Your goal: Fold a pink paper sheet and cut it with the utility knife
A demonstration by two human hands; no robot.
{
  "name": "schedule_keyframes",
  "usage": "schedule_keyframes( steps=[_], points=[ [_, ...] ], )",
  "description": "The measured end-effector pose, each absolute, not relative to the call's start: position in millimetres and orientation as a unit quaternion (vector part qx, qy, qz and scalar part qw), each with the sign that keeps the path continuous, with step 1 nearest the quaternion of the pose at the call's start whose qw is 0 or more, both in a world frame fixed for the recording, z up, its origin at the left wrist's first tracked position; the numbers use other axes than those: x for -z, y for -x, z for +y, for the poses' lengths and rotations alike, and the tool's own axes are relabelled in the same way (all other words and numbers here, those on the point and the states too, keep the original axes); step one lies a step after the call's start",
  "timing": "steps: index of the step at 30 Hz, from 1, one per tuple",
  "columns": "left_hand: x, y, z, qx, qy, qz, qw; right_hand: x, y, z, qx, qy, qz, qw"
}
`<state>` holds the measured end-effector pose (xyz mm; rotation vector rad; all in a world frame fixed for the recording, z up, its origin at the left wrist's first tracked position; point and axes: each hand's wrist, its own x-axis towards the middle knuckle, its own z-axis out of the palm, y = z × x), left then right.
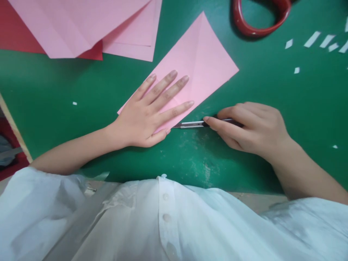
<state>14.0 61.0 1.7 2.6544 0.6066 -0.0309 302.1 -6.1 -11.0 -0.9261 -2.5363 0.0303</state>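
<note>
My left hand [152,108] lies flat with fingers spread on a pink sheet of paper [209,61], pressing it to the green tabletop. The sheet lies at a slant, with a faint crease running down from its top corner. In my right hand [252,127] is a slim craft knife [193,124], pinched between thumb and fingers. The knife points left, and its blade tip meets the paper's lower edge close to my left thumb. Part of the knife's handle is hidden behind my right fingers.
More pink paper [67,25] and a red sheet [19,32] lie at the upper left. A red scissors handle [252,30] shows at the top right. Several white paper scraps [312,39] are scattered at the right. The green table [212,159] ends near my shirt.
</note>
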Motion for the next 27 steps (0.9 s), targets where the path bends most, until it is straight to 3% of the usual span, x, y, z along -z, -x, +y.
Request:
schedule_keyframes(
  steps=[8, 11, 27],
  points=[
    [-11.1, -3.8, 73.9, 0.037, -0.962, 0.136, 0.234, 11.4, -300.9, -8.0, -0.011, 0.348, -0.912, 0.215],
    [-12.5, -1.1, 69.8, 0.05, -0.958, 0.141, 0.244, 10.8, -301.3, -8.6, -0.027, 0.37, -0.91, 0.187],
    [-23.3, 2.5, 65.9, 0.085, -0.941, 0.159, 0.286, 10.7, -297.5, -5.8, 0.0, 0.34, -0.915, 0.218]
  ],
)
